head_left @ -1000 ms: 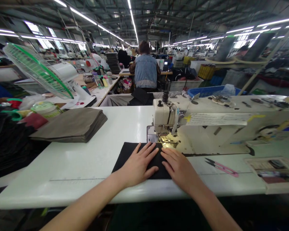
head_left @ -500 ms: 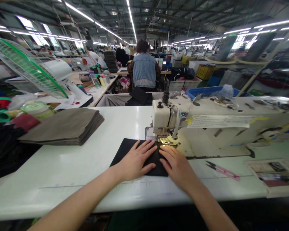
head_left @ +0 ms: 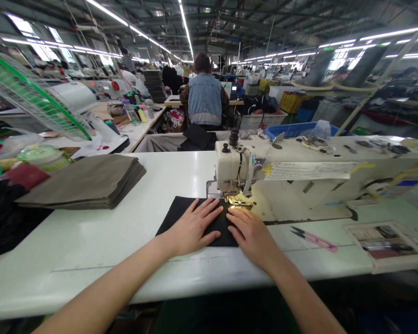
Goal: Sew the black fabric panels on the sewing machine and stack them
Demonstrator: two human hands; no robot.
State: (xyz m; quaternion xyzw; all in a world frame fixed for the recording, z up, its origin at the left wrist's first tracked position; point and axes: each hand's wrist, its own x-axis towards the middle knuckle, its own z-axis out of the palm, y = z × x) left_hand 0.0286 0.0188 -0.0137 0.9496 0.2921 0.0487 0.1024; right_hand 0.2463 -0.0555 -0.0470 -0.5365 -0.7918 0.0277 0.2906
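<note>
Fabric (head_left: 175, 214) flat on table (head_left: 90, 236), far edge under sewing-machine head (head_left: 226, 167). Left hand (head_left: 192, 230) spread on top, right hand (head_left: 252, 234) loosely flattened at right edge; no pinch. Stitching apparently barely begun, most length remaining; seam not discernible.

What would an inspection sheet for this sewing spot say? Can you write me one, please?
Surface: pale, shiny table.
Job's things: black cloth lies flat under both hands, at the front of the sewing machine.
Clutter: brown stack on the left; pink-handled snips and a tray of small things on the right.
Hands: left hand flat on the cloth, fingers spread; right hand on its right side, fingertips close to the lit needle area.
Cables: nothing seen for sure.
Surroundings: fan at left, blue basket behind the machine, person in a denim vest ahead, facing away.
</note>
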